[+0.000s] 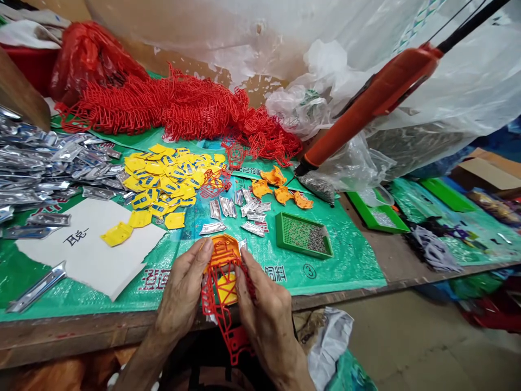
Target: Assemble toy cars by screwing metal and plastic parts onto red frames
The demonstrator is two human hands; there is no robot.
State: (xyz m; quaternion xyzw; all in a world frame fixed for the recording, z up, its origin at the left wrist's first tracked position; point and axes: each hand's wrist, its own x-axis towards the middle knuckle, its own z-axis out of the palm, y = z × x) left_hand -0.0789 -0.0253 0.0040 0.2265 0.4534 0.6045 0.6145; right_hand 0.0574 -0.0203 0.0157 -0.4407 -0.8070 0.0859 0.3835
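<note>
At the table's front edge, my left hand (182, 290) and my right hand (268, 307) are both closed on a red plastic lattice frame (222, 315). An orange plastic shell (227, 241) sits at the top of this frame, and a yellow part (228, 288) shows through its bars. My left thumb presses the shell's left side; my right fingers wrap the frame's right side and are partly hidden. Just beyond my hands lie several small silver parts (254, 228). More orange shells (283, 194) rest farther back.
A green tray (285, 247) of screws stands at right. An orange electric screwdriver (366, 108) hangs above. Yellow parts (166, 179), red frames (175, 108) and silver parts (36, 163) lie in heaps. Written cardboard (97, 260) lies left. Another green tray (364, 214) is farther right.
</note>
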